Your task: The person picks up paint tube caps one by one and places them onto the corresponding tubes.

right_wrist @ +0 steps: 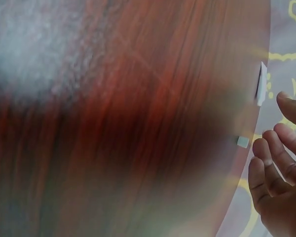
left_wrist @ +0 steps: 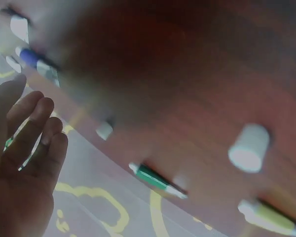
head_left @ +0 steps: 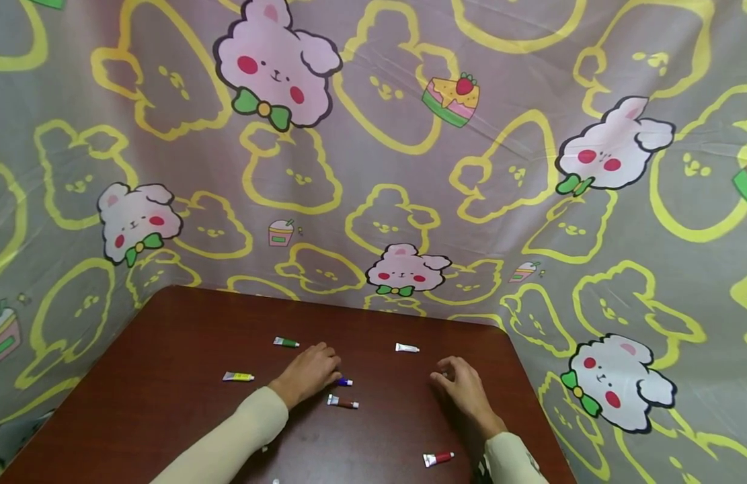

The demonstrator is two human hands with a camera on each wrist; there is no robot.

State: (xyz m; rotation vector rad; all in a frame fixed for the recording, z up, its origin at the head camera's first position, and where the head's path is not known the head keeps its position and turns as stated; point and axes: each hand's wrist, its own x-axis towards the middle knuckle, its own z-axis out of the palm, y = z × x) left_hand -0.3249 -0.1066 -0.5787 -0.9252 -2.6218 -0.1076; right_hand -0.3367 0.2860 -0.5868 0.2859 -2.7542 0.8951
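Left hand (head_left: 309, 371) and right hand (head_left: 468, 394) apart, both empty, fingers loosely bent; left beside slim blue tube (head_left: 345, 382), flat-ended brown tube (head_left: 344, 402) nearer; right near white tube (head_left: 407, 347), far on glossy wood-grained table (head_left: 185, 410).

Three cameras: one on my head, one on each wrist.
Head view, highest and widest: faces forward and down over the desk (head_left: 137, 376) to the patterned cloth (head_left: 409, 168). Left wrist: close above the desk, tilted, far edge slanting, my left fingers (left_wrist: 59, 153) at frame left; shares green tube (left_wrist: 151, 176) and yellow tube (left_wrist: 271, 217) with the head. Right wrist: also close, far edge steep, my right fingers (right_wrist: 259, 182) at frame right; shares white tube (right_wrist: 262, 86) with the head.
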